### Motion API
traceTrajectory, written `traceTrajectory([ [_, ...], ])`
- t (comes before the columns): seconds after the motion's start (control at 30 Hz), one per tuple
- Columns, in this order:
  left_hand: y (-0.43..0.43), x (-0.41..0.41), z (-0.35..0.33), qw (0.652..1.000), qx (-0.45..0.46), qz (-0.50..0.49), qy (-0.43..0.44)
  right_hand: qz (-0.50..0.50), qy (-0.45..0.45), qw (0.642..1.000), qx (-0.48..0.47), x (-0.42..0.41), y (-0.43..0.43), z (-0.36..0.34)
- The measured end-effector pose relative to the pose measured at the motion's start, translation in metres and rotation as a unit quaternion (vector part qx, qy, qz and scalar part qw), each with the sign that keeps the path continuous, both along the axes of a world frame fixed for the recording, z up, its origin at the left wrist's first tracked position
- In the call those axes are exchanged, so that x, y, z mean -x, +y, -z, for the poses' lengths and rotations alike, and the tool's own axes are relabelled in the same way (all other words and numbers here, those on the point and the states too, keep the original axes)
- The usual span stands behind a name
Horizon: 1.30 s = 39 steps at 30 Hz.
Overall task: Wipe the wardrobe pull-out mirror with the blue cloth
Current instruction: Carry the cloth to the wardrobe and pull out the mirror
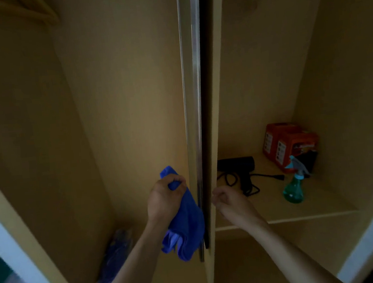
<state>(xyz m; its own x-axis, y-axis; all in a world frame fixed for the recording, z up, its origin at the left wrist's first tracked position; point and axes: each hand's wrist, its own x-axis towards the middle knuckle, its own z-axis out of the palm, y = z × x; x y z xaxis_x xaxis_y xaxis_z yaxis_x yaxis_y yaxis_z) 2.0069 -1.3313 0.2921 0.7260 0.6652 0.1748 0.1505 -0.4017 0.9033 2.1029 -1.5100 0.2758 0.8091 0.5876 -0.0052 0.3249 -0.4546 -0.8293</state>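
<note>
1. Left hand point(165, 197): the fingers were curled tight round the upper part of the blue cloth point(188, 227). The cloth hung down from the fist, touching the left face of the mirror's lower end.
2. Right hand point(225, 200): the fingers were curled, level with the left hand, at the right side of the mirror's front edge. Whether they gripped that edge could not be told.
3. Mirror point(196, 118): it stood upright and was seen edge-on as a thin metal-framed panel, between the two hands and between the wardrobe's left and right compartments.
4. Bluish bundle point(116, 255): it lay blurred, low in the left compartment.
5. Shelf point(277, 210) in the right compartment:
   - a teal spray bottle point(294, 186) stood upright near the front edge, towards the right;
   - a black hair dryer point(239, 166) lay with its cord loose at the left edge, just beside the mirror;
   - an orange box point(287, 143) sat in the back right corner, behind the bottle.
</note>
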Motion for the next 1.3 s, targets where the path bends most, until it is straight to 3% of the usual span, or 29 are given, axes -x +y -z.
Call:
traceTrajectory([
  [0.4,-0.026,-0.045,-0.030,0.983,-0.167,-0.054,0.056,-0.098,-0.106,0.989,-0.039,-0.037,0.031,-0.056],
  [0.63,-0.028,-0.046,-0.033,0.967,-0.241,-0.039,0.067,-0.076,-0.133,0.987,-0.048,-0.040,0.042,-0.059],
  [1.3,-0.057,0.027,-0.032,0.962,-0.260,0.078,-0.014,-0.037,-0.166,0.985,-0.038,0.024,-0.007,-0.058],
])
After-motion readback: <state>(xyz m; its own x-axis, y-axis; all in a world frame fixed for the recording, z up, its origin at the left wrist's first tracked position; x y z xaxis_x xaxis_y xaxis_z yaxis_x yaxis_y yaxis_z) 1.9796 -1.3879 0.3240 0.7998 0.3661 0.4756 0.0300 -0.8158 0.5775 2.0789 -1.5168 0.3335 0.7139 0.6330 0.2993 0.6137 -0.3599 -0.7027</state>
